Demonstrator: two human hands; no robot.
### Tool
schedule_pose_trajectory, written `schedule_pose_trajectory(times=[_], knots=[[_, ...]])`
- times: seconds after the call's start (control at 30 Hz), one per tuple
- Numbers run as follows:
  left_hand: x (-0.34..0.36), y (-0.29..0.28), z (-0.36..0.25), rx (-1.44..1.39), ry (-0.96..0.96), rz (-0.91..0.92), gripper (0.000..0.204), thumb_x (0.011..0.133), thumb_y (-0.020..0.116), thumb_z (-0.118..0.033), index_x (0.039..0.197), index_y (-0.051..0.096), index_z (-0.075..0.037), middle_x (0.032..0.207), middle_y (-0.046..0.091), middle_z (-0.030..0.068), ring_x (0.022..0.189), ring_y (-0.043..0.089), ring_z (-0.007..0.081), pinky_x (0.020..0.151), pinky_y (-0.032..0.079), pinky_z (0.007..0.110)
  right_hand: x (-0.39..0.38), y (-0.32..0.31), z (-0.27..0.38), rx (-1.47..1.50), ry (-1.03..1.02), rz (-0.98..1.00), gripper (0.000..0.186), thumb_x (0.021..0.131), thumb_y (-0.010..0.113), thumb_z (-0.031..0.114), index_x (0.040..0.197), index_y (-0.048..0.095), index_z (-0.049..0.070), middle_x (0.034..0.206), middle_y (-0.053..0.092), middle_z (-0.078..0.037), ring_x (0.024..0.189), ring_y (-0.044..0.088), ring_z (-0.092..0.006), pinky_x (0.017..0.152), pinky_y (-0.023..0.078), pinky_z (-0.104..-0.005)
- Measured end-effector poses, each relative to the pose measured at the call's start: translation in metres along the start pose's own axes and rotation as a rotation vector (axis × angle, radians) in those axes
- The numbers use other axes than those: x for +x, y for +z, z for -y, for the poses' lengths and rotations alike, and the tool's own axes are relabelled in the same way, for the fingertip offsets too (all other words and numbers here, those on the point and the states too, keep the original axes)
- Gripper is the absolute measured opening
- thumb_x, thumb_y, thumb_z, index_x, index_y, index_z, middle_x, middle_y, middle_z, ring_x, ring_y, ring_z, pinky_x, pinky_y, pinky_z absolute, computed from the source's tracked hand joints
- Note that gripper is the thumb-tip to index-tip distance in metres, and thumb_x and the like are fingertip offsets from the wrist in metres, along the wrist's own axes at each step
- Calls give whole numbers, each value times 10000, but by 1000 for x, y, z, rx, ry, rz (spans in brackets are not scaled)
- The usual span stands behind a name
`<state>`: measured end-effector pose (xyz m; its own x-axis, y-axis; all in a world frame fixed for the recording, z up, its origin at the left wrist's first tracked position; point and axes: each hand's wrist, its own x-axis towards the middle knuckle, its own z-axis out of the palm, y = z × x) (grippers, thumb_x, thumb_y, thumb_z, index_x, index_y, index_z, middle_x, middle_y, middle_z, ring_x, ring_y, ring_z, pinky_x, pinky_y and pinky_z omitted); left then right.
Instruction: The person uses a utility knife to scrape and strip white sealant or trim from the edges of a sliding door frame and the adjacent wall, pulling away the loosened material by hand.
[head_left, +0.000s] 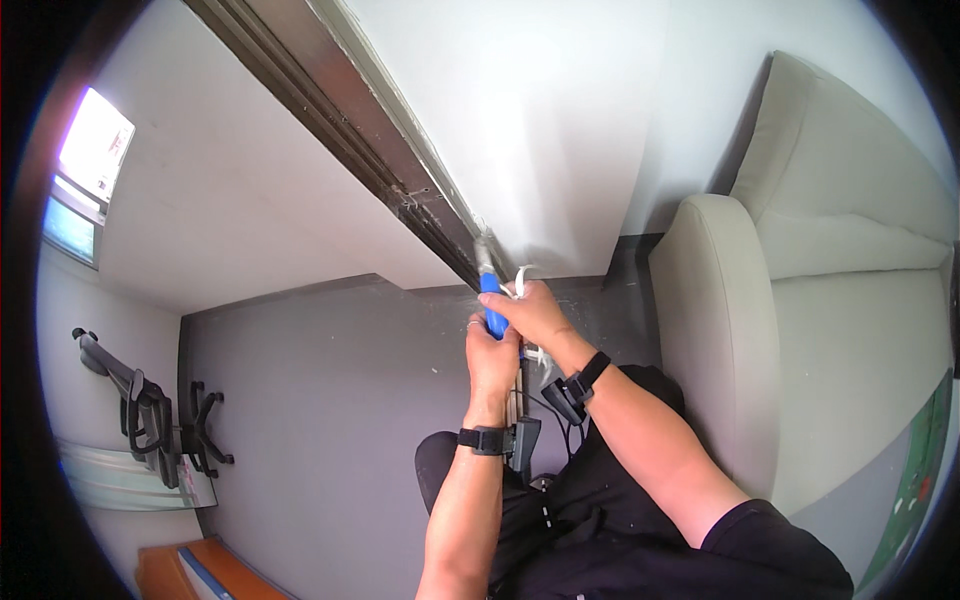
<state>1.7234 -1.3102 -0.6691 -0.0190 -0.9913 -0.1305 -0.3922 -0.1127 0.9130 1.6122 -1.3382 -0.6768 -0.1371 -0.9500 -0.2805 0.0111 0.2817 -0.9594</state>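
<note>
Currently, a blue-handled tool (pixel 494 321) is gripped by both hands, its metal end pointed up and away from them. The lower handle is wrapped by the left hand (pixel 490 362); the upper handle is clasped by the right hand (pixel 538 315), thumb laid across it. The tool's tip is held at the pale edge of a brown frame (pixel 345 108) running up and left from the hands; whether contact is made cannot be told. A curled white strip (pixel 522 280) is seen at the right hand's fingers, and white scraps (pixel 541 362) are seen just below that hand. Black straps (pixel 484 440) are worn on both wrists. A white wall (pixel 540 120) is seen beyond the hands, a beige sofa (pixel 715 310) to their right, grey floor (pixel 330 400) and an office chair (pixel 150 415) to their left.
</note>
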Motion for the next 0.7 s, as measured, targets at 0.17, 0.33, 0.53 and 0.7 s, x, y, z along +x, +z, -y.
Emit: schedule_pose_trajectory(times=[0.17, 0.33, 0.53, 0.7], knots=[[6, 5, -28, 349, 93, -182, 403, 869, 640, -202, 1218, 516, -44, 908, 659, 285, 857, 658, 421, 720, 507, 449, -4, -1, 16, -185, -180, -135, 510, 771, 707, 486, 729, 665, -20, 628, 624, -175, 574, 619, -297, 590, 482, -397], [7, 19, -20, 386, 106, -194, 599, 913, 562, -262, 1444, 360, -71, 874, 677, 247, 831, 655, 433, 708, 509, 478, 6, 1, 25, -329, -233, -148, 490, 825, 646, 454, 759, 662, -31, 683, 636, -220, 658, 638, -379, 647, 491, -442], [12, 21, -22, 130, 92, -114, 616, 928, 561, -280, 1458, 317, -81, 1046, 656, 287, 991, 641, 431, 818, 501, 439, 13, -1, 26, -332, -178, -91, 491, 836, 637, 433, 795, 647, -56, 765, 638, -264, 731, 642, -398, 695, 496, -448], [18, 22, -15, 148, 124, -144, 600, 930, 547, -313, 1432, 342, -56, 1002, 657, 296, 953, 638, 455, 785, 506, 481, 22, 6, 16, -287, -210, -114, 497, 845, 635, 425, 786, 629, -69, 740, 631, -260, 713, 637, -401, 681, 491, -456]])
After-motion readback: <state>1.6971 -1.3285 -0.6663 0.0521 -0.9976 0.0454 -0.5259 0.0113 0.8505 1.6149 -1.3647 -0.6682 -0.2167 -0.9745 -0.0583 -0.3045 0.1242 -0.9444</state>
